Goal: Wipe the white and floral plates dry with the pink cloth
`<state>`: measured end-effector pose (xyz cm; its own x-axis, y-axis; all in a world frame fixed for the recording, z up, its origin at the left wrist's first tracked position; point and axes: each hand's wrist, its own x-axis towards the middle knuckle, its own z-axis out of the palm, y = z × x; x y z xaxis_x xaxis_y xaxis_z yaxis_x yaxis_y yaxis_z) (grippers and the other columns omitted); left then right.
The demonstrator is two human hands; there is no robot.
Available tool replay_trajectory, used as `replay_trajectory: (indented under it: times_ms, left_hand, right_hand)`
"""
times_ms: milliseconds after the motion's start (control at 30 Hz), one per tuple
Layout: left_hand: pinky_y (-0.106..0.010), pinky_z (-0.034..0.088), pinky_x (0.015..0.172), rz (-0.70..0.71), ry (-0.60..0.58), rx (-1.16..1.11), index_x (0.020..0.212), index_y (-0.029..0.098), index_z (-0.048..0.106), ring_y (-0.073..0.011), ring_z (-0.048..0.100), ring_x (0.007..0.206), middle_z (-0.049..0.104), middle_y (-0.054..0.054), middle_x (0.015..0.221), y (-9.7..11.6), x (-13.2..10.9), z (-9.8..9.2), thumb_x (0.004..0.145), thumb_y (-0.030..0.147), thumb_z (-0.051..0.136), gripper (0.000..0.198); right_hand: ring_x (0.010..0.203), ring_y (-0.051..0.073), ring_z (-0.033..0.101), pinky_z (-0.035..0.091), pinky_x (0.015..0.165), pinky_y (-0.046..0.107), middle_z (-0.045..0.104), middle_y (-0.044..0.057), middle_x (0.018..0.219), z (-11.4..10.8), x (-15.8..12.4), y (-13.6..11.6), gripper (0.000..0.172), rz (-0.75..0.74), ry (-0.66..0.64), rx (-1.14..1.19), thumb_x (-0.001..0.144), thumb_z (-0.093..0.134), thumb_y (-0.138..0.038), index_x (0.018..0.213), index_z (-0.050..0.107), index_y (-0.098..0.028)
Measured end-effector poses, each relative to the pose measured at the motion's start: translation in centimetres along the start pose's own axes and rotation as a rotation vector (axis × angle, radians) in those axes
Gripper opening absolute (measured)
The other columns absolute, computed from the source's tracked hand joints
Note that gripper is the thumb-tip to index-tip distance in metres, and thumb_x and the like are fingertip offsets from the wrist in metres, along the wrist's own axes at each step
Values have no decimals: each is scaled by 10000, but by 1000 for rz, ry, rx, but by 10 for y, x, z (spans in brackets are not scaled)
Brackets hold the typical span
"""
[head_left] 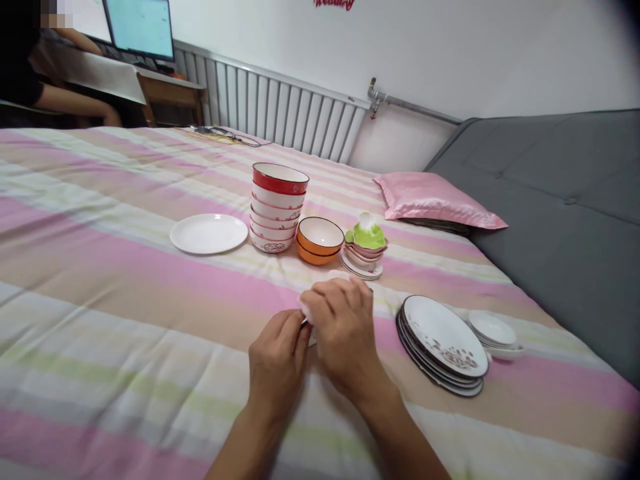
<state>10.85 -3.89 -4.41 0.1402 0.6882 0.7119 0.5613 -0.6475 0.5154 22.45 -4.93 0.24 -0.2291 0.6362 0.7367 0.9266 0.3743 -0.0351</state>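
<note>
A: Where is the white thing (306, 312)?
B: Over the middle of the bed (125, 320), between its near edge and the bowl stack (277, 207) with the orange bowl (319, 239).
A: And the hands?
B: The left hand (277, 363) pinches its left side; the right hand (345, 333) curls over the top, gripping it.
A: Which way does it point?
B: Cannot tell. The hands hide nearly all of it, long axis included. A plate stack (443, 343) lies toward the right edge.

red wall lettering (334, 4), cropped, unreadable
</note>
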Motion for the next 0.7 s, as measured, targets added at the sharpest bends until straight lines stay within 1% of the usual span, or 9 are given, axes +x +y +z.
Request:
replay_trajectory:
  times_ms: [100,167,267,333,433,500,633,700]
  left_hand:
    - [-215,397,489,-10,38,41,795,155,590,-125,523,565,572,-25,655,-2,-1,0,874,167,456,156]
    - [-210,384,465,-1,44,43,776,155,590,-121,511,541,563,-22,632,-3,-1,-1,857,159,466,148]
    - [-210,420,513,14,-2,-10,775,158,597,-123,537,584,584,-29,654,-2,2,-2,853,127,446,173]
    - [-223,459,586,21,-27,-47,827,161,610,-134,575,664,623,-42,714,0,4,-3,861,115,439,180]
    - [-246,489,692,40,-53,-68,1004,178,610,-147,613,798,677,-56,862,1,5,-2,878,121,453,209]
    - [-252,490,712,49,-65,-70,1093,196,592,-149,618,828,687,-54,915,1,4,-1,884,125,464,255]
    - [-257,486,714,41,-69,-83,1114,206,596,-155,621,836,691,-50,934,-1,3,1,882,131,484,269]
    - [-256,485,723,26,-63,-87,1104,202,604,-156,624,847,692,-47,942,-2,3,1,878,130,493,262]
  right_hand:
    - [1031,207,501,180,1085,485,647,9,1020,3,-1,-13,174,-73,-35,-31,913,457,-195,997,603,-238]
    - [1025,200,507,171,1090,475,652,8,1022,4,-1,-15,186,-94,-34,-45,918,450,-184,990,612,-241]
    - [1016,183,512,200,1080,450,653,0,1015,2,0,-10,172,-87,-22,-51,917,467,-195,978,620,-247]
    - [1009,177,511,219,1066,444,647,-6,1007,0,1,-2,161,-63,-26,-36,909,486,-205,975,624,-256]
    - [987,186,509,259,1026,446,632,10,987,-7,2,12,216,13,-50,40,885,472,-152,981,631,-262]
    - [975,192,509,315,965,422,622,27,983,-11,3,24,277,88,-65,134,848,447,-97,985,631,-254]
    - [964,191,528,397,857,363,615,35,996,-12,1,46,341,272,-57,394,761,399,-54,966,606,-231]
    - [900,185,561,445,775,336,620,32,948,-7,-3,56,354,408,-53,536,729,383,-70,973,584,-230]
